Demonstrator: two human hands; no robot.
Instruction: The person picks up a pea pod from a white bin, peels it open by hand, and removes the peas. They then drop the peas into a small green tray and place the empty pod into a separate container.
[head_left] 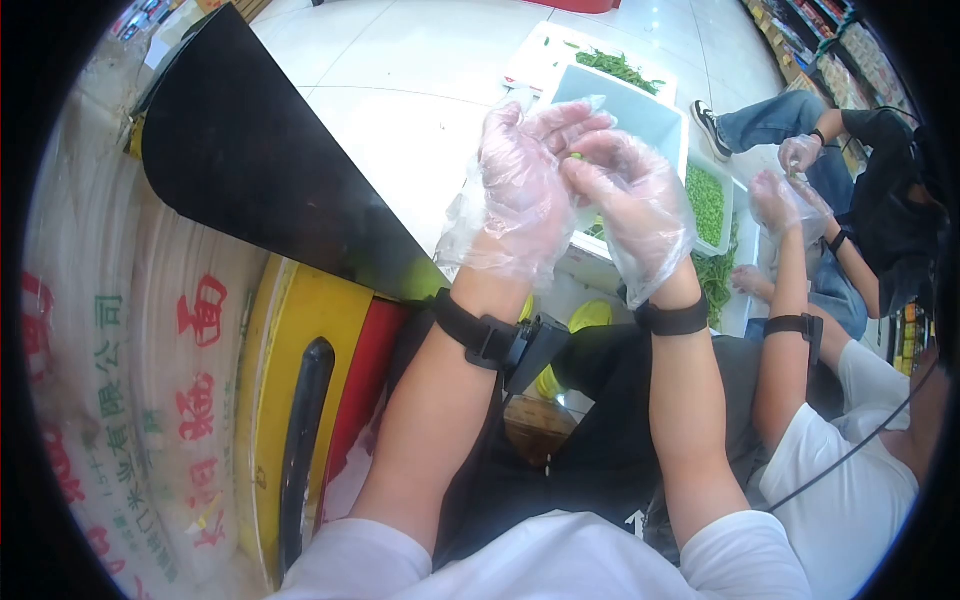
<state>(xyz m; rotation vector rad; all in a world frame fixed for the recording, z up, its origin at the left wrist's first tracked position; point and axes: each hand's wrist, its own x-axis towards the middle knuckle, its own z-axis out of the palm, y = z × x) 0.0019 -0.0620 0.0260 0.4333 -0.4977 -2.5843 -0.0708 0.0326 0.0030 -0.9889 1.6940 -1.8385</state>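
Both my hands wear clear plastic gloves and meet above a white foam box [655, 120]. My left hand [525, 190] is palm up, with its fingers stretched toward the other hand. Thumb and fingers of my right hand [630, 190] are pinched together on a small green pod [576, 157], mostly hidden by the glove. The fingertips of the two hands are close together. Beneath them, the inside of the box is partly covered by my hands.
Green pods [615, 70] lie on a white lid behind the box. A tray of shelled green peas [705, 205] stands at right, near more pods [715, 275]. Co-workers with gloved hands [775, 205] sit at right. A black panel [270, 150] and wrapped sacks [130, 400] stand left.
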